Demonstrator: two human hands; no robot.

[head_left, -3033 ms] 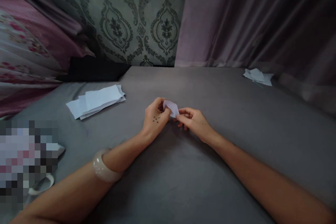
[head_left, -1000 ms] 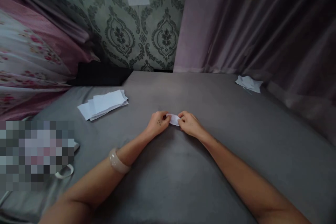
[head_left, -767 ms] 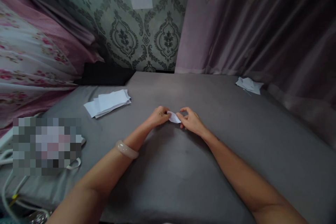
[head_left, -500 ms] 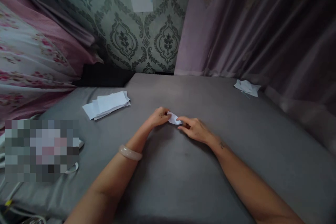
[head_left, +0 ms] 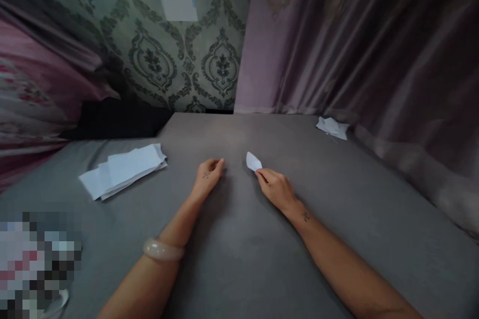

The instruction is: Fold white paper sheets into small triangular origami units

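Observation:
My right hand [head_left: 277, 188] pinches a small folded piece of white paper [head_left: 254, 161] by its lower end, between thumb and fingers. The paper points up and away from me, just above the grey cloth surface [head_left: 239, 259]. Apart from it, to the left, is my left hand [head_left: 209, 173]. Its fingers are curled and pressed together at the tips, with nothing showing in them. A pale bangle [head_left: 163, 249] sits on my left forearm.
Several white paper sheets [head_left: 127, 168] lie overlapped on the left. Crumpled white paper [head_left: 332, 127] lies at the far right, by the curtain [head_left: 337, 50]. A black folded item [head_left: 119, 118] rests at the back left. A blurred-out patch [head_left: 33, 259] covers things at the lower left.
My left hand has let go of the folded paper and moved left. My right hand now holds the paper alone, its free end turned upward. The view has shifted right.

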